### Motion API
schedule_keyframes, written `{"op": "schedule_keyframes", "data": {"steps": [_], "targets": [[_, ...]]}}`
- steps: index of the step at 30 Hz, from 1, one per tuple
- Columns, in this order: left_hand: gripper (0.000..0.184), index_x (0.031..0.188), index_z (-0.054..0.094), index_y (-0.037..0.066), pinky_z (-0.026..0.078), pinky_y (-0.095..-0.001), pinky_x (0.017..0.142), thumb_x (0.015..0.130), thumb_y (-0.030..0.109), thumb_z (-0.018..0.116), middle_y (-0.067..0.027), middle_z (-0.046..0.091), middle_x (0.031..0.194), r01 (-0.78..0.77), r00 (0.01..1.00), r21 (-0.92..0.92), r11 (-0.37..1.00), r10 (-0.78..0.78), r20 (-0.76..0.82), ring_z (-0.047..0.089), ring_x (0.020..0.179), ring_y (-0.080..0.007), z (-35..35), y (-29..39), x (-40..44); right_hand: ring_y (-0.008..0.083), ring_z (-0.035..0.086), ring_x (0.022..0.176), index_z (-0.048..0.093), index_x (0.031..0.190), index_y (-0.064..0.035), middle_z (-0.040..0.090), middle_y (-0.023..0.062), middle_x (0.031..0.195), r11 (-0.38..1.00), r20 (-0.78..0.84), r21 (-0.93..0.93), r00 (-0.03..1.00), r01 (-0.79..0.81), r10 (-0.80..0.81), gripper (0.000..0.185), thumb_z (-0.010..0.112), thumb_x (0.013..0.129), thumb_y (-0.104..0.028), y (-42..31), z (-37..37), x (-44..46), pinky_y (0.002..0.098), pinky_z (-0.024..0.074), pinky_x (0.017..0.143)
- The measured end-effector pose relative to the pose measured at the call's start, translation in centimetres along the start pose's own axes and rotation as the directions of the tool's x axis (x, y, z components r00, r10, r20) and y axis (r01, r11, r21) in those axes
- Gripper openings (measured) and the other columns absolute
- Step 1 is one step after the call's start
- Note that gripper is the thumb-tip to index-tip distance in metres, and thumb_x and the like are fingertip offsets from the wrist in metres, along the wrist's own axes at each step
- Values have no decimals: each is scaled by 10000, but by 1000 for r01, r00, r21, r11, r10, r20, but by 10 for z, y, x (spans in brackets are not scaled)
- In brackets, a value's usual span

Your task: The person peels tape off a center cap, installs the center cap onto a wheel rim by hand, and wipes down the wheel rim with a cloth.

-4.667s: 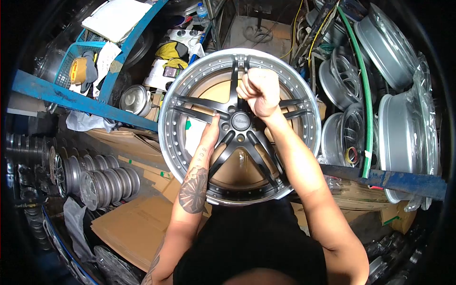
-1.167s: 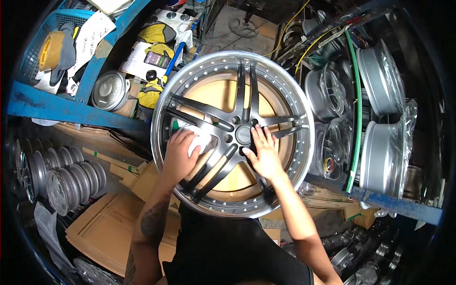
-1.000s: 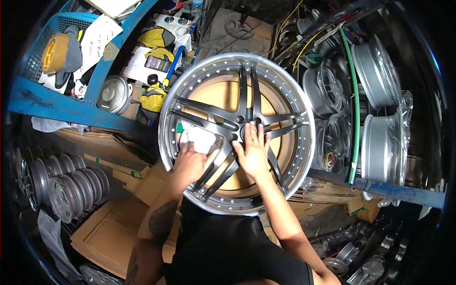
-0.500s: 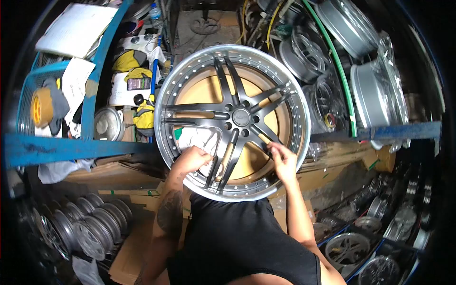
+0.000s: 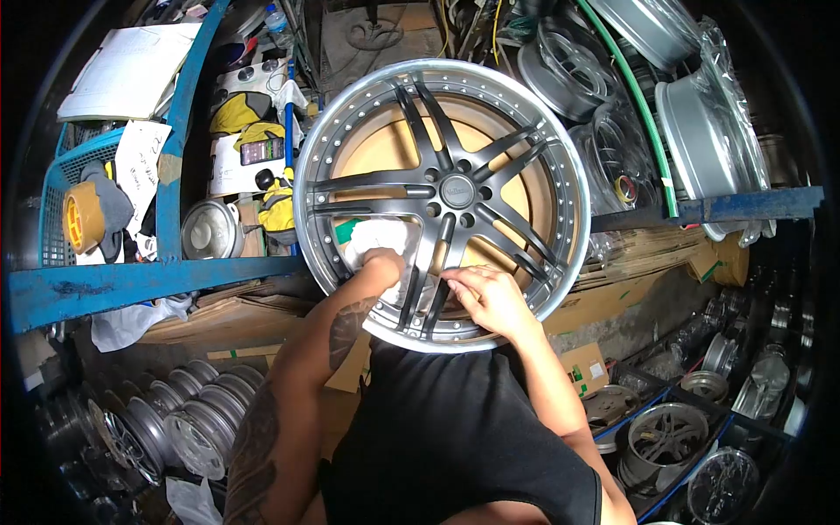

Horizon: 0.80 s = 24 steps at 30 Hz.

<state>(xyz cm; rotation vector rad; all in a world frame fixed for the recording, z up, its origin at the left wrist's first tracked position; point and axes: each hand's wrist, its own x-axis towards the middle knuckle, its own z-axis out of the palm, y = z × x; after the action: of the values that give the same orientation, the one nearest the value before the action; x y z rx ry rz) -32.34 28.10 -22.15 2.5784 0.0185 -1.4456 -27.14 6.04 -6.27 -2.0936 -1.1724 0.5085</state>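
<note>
A large alloy wheel rim with dark double spokes and a shiny riveted lip lies face up before me. My left hand reaches into the gap between two lower-left spokes, its fingers curled downward beside a white crumpled sheet inside the rim. Its fingertips are hidden. Over a lower spoke, my right hand has thumb and forefinger brought close together at the spoke's edge. Whatever lies between them is too small to name. A centre cap sits in the hub.
Yellow-and-grey gloves, a phone and a round metal lid lie left of the rim. A blue basket holds a tape roll. Wrapped rims stand right; more rims sit below. Blue shelf beams run alongside.
My right hand has moved left from the right-hand spokes to a lower spoke. The left hand has gone deeper into the spoke gap. The whole view has shifted slightly.
</note>
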Motion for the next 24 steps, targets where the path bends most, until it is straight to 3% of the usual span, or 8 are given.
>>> {"op": "schedule_keyframes", "data": {"steps": [5,7,9,12,14,16,20,24], "targets": [[339,909,779,36,575,-407,798,709,309,760,-211,748,957,-391,847,-349,852,185,-498,728,909,-380,-39,1,-119,360,617,1225,591,1372,-78,648,198,1301,984,-4,155,996,-83,85,548,762,883,-257,-13,0,-6,446,487,1046],[230,890,673,-22,507,-382,740,780,180,681,-158,670,786,-692,721,-578,432,456,-522,672,795,-289,-71,14,-183,414,463,1419,376,1573,-104,491,229,1531,983,106,180,994,-32,13,985,873,762,-362,-9,10,-7,486,391,1161],[219,920,664,-18,493,-402,756,848,179,727,-151,657,875,-934,305,-357,1,524,-795,639,803,-306,-67,32,-206,365,564,1304,527,1426,-39,571,210,1424,884,126,455,976,103,-179,781,852,770,-310,3,29,-10,440,466,1071],[285,998,676,-46,511,-414,849,916,220,735,-195,675,960,-891,195,-437,-126,762,-618,653,892,-375,-85,16,-234,204,668,1063,676,1167,-4,698,113,1113,649,424,690,905,-320,-5,403,747,870,-268,-15,-3,-16,344,521,926],[278,1005,677,-35,516,-422,809,911,219,740,-191,683,932,-965,256,-252,71,453,-854,660,885,-370,-51,4,-228,191,692,998,686,1143,-15,717,71,1065,649,152,701,951,-295,268,394,740,874,-298,13,-29,-26,334,541,893],[195,1056,708,2,544,-373,815,920,142,702,-170,703,927,-686,647,-529,500,85,-758,698,889,-305,-40,1,-241,182,705,1026,648,1156,-12,721,114,1073,572,-183,818,919,-55,349,382,712,886,-274,60,-60,-37,350,571,941],[159,1073,714,-6,519,-291,809,977,97,640,-89,717,921,-661,659,-713,232,-276,-700,677,887,-174,12,-28,-223,242,657,1142,655,1218,26,673,128,1271,861,-564,508,753,-7,339,437,695,869,-233,103,-97,-23,363,510,1002],[174,1095,705,-18,501,-276,852,1027,105,603,-49,710,965,-782,471,-616,96,-556,-685,650,932,-132,39,-66,-212,356,543,1349,682,1234,-8,587,211,1403,940,-294,99,893,-326,340,387,711,871,-140,86,-12,21,425,425,1130]]}}
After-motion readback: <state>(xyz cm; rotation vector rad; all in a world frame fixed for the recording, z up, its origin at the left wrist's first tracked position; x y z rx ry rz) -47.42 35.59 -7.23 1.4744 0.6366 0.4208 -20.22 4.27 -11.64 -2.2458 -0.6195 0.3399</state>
